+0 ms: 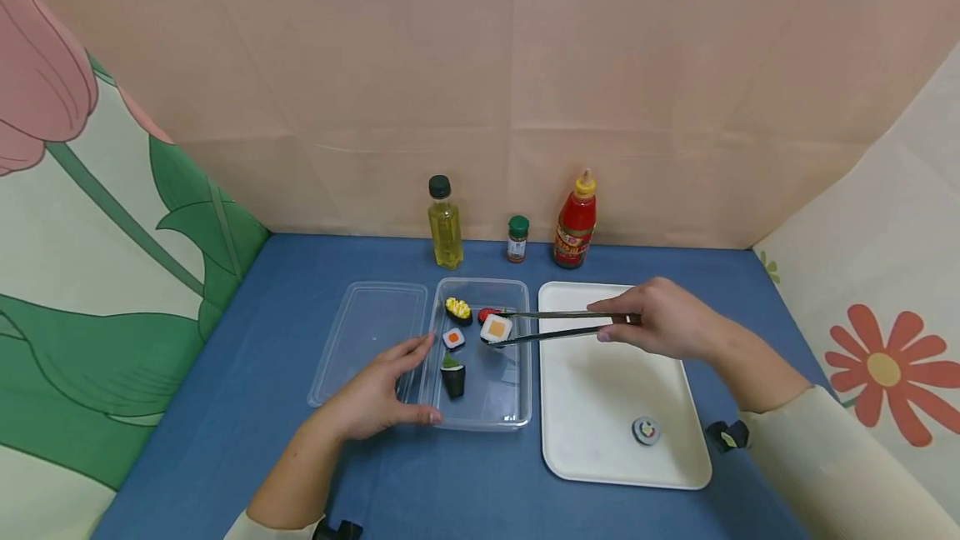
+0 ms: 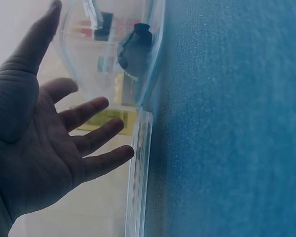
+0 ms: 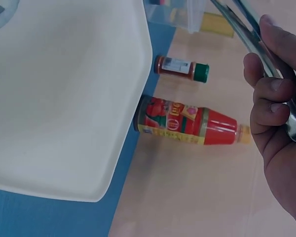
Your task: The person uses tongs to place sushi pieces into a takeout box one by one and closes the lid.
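My right hand [image 1: 660,319] grips metal tongs [image 1: 555,315], whose bent end shows in the right wrist view. Between the tong tips is a white sushi piece with an orange centre [image 1: 495,328], over the clear plastic container [image 1: 491,408]. Inside the container lie a yellow-topped sushi [image 1: 458,310], a small roll with an orange centre [image 1: 453,338], a dark cone-shaped hand roll [image 1: 453,378] and a red-topped sushi [image 1: 487,315], partly hidden. My left hand [image 1: 378,394] spreads its fingers and thumb beside the container's left wall, holding nothing.
A white tray [image 1: 592,423] bears one round sushi roll [image 1: 646,431] near its front right. The clear lid [image 1: 375,315] lies left of the container. Behind stand an oil bottle [image 1: 446,232], a green-capped spice jar [image 1: 517,240] and a red sauce bottle [image 1: 575,227].
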A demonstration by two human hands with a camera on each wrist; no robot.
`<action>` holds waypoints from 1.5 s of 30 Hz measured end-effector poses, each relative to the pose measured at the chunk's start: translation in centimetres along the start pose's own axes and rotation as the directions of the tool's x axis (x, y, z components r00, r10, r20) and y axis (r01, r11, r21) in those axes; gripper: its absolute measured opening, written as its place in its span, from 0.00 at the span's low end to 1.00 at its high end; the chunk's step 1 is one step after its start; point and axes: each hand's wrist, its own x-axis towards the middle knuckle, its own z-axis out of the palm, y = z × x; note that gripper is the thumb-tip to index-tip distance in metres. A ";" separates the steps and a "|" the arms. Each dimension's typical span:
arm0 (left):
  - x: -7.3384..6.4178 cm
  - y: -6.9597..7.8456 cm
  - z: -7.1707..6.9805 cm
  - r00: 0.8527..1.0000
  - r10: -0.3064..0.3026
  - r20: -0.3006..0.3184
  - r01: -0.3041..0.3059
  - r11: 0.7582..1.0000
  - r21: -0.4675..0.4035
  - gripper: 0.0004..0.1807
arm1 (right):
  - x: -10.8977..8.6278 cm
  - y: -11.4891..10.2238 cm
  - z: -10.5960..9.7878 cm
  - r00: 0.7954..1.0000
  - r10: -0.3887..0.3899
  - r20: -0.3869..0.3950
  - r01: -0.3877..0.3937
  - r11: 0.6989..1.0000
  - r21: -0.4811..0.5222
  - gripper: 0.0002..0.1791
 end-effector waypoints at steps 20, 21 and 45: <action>0.1 -0.4 0.1 1.000 0.013 -0.007 -0.013 1.000 0.007 0.61 | 5.0 -1.6 -0.5 0.979 0.075 0.188 -0.063 0.996 -0.070 0.22; 0.1 -0.4 0.1 1.000 0.012 -0.008 -0.012 1.000 0.008 0.61 | 5.2 -1.7 -0.5 0.977 0.081 0.199 -0.067 0.995 -0.076 0.22; 0.0 -0.5 0.2 1.000 0.021 -0.007 -0.022 1.000 -0.011 0.61 | 7.0 -3.9 -1.1 0.946 0.165 0.278 -0.127 0.981 -0.149 0.21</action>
